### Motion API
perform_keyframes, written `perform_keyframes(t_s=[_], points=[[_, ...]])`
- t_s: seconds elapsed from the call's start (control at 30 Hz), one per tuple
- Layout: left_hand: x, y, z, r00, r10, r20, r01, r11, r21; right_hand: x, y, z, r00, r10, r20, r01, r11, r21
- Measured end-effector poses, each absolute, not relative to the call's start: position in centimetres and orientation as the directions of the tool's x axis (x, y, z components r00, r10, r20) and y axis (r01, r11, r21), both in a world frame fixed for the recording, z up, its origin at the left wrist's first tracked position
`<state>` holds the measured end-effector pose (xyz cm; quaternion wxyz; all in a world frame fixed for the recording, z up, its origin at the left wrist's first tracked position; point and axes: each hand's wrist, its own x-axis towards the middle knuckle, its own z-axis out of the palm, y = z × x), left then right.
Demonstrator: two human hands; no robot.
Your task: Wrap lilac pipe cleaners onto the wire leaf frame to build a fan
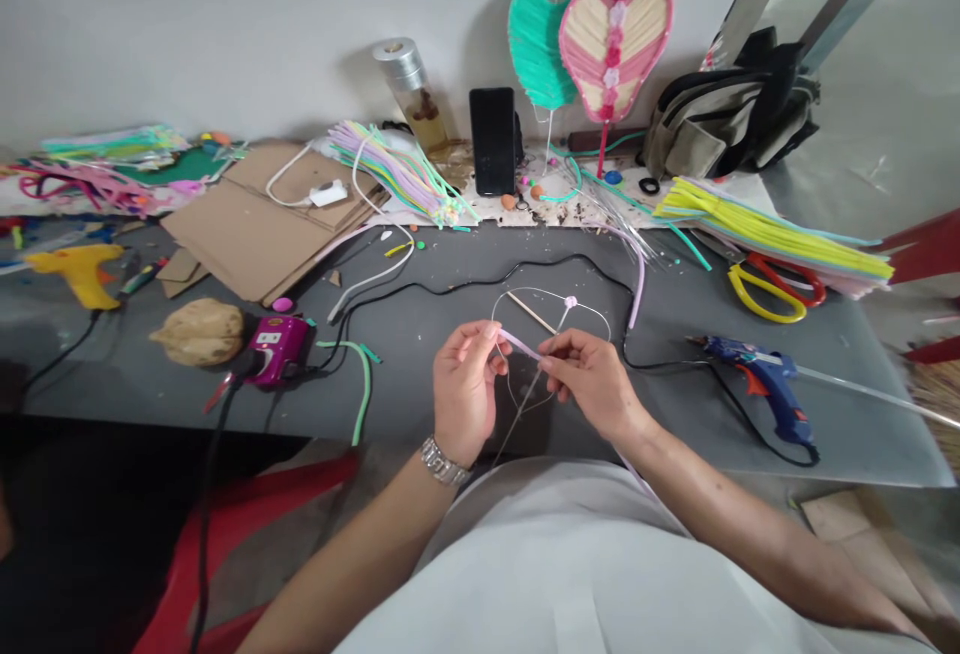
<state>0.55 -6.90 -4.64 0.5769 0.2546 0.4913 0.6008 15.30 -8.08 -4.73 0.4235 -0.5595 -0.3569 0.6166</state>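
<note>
The thin pipe cleaner [519, 343] is pale lilac, the leaf-shaped fan [615, 46] has pink border and cream stripes in V pattern, and the glue gun [780, 381] is dark blue with orange trigger.

The person wears a pale, plain top [562, 564]; a silver link wristwatch [444, 461] circles the left wrist [454, 444]; both forearms [352, 564] are bare.

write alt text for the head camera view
Two hands pinch a pale pink pipe cleaner in front of a thin wire frame above a grey worktable. Around them lie a blue glue gun and bundled pipe cleaners, with teal and pink leaf-shaped fans behind.
</note>
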Motion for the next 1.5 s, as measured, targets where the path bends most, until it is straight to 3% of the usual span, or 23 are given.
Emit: perform_keyframes(t_s=[0.63,1.5], points=[[0.2,-6.6,-4.3,-0.203,0.947,-0.251,-0.396,0.155,0.905,14.4,-7.8,-5.7,-0.010,0.920,-0.393,-0.217,-0.385,-0.897],[0.2,-6.0,-4.0,-0.172,0.951,-0.256,-0.358,0.182,0.916,14.9,-7.7,-5.2,-0.029,0.920,-0.392,-0.212,-0.389,-0.897]])
